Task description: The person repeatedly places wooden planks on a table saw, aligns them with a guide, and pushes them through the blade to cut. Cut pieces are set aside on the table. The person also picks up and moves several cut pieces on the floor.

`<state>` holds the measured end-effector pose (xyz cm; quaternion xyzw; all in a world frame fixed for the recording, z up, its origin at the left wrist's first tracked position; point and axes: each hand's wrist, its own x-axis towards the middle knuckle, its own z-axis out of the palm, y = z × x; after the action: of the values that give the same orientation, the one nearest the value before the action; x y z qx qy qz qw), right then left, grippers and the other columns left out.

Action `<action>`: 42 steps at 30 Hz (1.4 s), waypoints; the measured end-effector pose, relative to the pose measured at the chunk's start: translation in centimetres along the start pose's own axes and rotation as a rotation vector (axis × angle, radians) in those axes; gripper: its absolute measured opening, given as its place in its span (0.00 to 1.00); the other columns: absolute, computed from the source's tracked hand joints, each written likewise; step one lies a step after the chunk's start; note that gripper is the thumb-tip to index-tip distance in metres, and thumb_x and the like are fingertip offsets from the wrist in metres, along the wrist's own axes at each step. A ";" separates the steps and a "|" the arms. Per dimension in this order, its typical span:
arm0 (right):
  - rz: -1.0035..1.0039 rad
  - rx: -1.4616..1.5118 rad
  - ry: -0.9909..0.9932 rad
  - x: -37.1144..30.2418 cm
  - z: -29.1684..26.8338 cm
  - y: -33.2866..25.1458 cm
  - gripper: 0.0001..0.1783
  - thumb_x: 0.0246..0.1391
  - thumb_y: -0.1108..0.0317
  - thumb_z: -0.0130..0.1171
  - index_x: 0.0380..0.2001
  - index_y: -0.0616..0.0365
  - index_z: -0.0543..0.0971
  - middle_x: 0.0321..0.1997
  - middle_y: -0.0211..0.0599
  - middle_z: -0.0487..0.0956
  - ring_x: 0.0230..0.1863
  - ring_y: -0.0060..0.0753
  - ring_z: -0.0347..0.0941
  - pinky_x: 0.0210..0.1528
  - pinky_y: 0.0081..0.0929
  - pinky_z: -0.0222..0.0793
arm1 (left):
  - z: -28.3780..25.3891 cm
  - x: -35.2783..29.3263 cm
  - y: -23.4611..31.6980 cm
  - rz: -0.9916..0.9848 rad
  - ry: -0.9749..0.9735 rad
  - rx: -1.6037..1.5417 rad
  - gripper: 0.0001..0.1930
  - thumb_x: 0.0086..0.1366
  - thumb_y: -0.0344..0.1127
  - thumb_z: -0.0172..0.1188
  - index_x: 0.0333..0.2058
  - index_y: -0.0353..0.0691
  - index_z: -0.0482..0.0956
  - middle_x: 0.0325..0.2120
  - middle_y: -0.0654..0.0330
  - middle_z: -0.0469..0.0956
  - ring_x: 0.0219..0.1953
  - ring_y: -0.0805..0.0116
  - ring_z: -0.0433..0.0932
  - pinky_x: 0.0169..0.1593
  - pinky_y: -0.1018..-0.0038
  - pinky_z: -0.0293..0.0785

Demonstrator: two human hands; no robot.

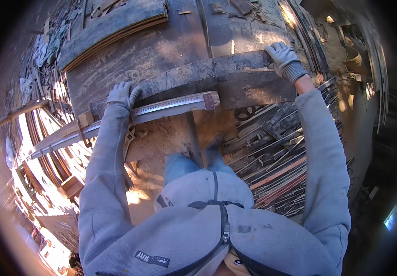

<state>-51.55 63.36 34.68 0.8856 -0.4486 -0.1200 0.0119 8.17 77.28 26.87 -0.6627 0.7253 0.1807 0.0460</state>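
Observation:
A long, dark, weathered plank [198, 72] lies across the near part of a dusty dark worktable. My left hand [124, 95], in a grey glove, is at the plank's left part with its fingers bent over it. At the far right end, my gloved right hand [282, 57] grips the plank's corner, its fingers curled over the edge. Along the near side runs a rail with a measuring scale [173, 105], partly covered by my left forearm. A small wooden block [86, 119] sits by the rail, left of my left wrist.
Stacked boards [115, 32] rest on the table [166, 48] at the far left. A narrow slot [204, 30] cuts across its top. Many wood strips [279, 177] lie on the floor at right, and more scraps lie at left. A handwheel [244, 113] is under the table edge.

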 end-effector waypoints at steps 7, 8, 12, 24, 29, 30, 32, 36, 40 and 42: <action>0.023 0.054 -0.169 -1.8 1.2 -0.2 0.36 0.49 0.60 0.78 0.60 0.52 0.74 0.58 0.46 0.76 0.63 0.53 0.72 0.65 0.46 0.71 | 0.0 -0.1 0.8 0.015 -0.081 0.042 0.31 0.73 0.66 0.56 0.58 0.45 0.81 0.55 0.49 0.79 0.59 0.44 0.75 0.64 0.55 0.72; 0.029 0.057 -0.199 -2.4 2.0 -0.6 0.36 0.49 0.60 0.78 0.60 0.52 0.74 0.57 0.46 0.76 0.63 0.53 0.72 0.66 0.47 0.70 | -0.1 -0.5 0.9 0.003 -0.079 0.031 0.31 0.73 0.65 0.57 0.57 0.45 0.81 0.54 0.49 0.79 0.59 0.45 0.76 0.65 0.55 0.72; -0.038 0.147 -0.046 -4.2 4.9 -3.2 0.40 0.42 0.60 0.80 0.59 0.55 0.75 0.54 0.44 0.75 0.57 0.53 0.72 0.62 0.46 0.69 | -0.7 -2.6 0.6 -0.024 -0.048 0.028 0.29 0.73 0.64 0.58 0.55 0.45 0.83 0.52 0.50 0.80 0.58 0.46 0.76 0.66 0.56 0.70; -0.066 0.059 -0.068 -2.2 6.4 -7.9 0.30 0.52 0.57 0.73 0.55 0.57 0.76 0.53 0.45 0.78 0.58 0.50 0.74 0.60 0.48 0.68 | 4.3 -3.5 8.2 0.137 0.260 -0.001 0.40 0.66 0.65 0.63 0.70 0.51 0.70 0.66 0.52 0.72 0.71 0.48 0.66 0.80 0.49 0.49; -0.071 0.072 -0.029 -2.4 7.0 -7.9 0.31 0.51 0.57 0.73 0.56 0.56 0.75 0.52 0.44 0.78 0.59 0.49 0.73 0.59 0.47 0.68 | 4.3 -3.3 8.5 0.124 0.308 -0.021 0.36 0.66 0.62 0.64 0.67 0.52 0.73 0.60 0.53 0.75 0.66 0.48 0.69 0.76 0.49 0.55; -0.073 0.073 -0.010 -2.5 7.2 -8.0 0.32 0.51 0.57 0.74 0.56 0.55 0.75 0.52 0.44 0.78 0.59 0.49 0.73 0.59 0.47 0.68 | 4.2 -3.5 8.4 0.128 0.319 -0.026 0.35 0.66 0.61 0.65 0.67 0.52 0.73 0.60 0.53 0.75 0.66 0.48 0.69 0.76 0.49 0.55; -0.105 0.062 0.093 -2.5 7.6 -8.0 0.32 0.50 0.58 0.74 0.57 0.55 0.75 0.52 0.44 0.78 0.58 0.49 0.73 0.59 0.47 0.68 | 4.2 -3.5 8.5 0.113 0.307 -0.016 0.35 0.66 0.61 0.64 0.66 0.51 0.73 0.60 0.53 0.75 0.65 0.47 0.70 0.75 0.50 0.56; -0.053 0.064 0.041 -2.5 8.3 -8.1 0.34 0.48 0.59 0.75 0.58 0.55 0.75 0.52 0.44 0.78 0.57 0.50 0.74 0.58 0.47 0.70 | 4.4 -3.5 9.0 0.131 0.365 -0.035 0.33 0.67 0.60 0.64 0.65 0.49 0.74 0.59 0.53 0.76 0.65 0.47 0.70 0.74 0.51 0.59; -0.022 0.024 0.091 -2.5 8.8 -8.3 0.33 0.45 0.62 0.75 0.56 0.56 0.77 0.51 0.46 0.78 0.56 0.52 0.75 0.59 0.48 0.71 | 4.4 -4.0 9.5 0.126 0.429 -0.067 0.32 0.68 0.59 0.63 0.63 0.47 0.77 0.59 0.51 0.77 0.64 0.46 0.71 0.72 0.50 0.61; -0.034 0.065 0.123 -2.5 9.0 -8.4 0.33 0.45 0.63 0.75 0.56 0.57 0.77 0.52 0.46 0.78 0.57 0.53 0.74 0.59 0.47 0.72 | 4.2 -4.3 9.7 0.092 0.413 -0.058 0.31 0.69 0.59 0.63 0.62 0.46 0.77 0.59 0.51 0.77 0.64 0.46 0.71 0.72 0.50 0.62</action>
<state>-48.31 71.13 25.41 0.8988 -0.4353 -0.0512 0.0088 -1.53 83.21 26.18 -0.6530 0.7432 0.0639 -0.1310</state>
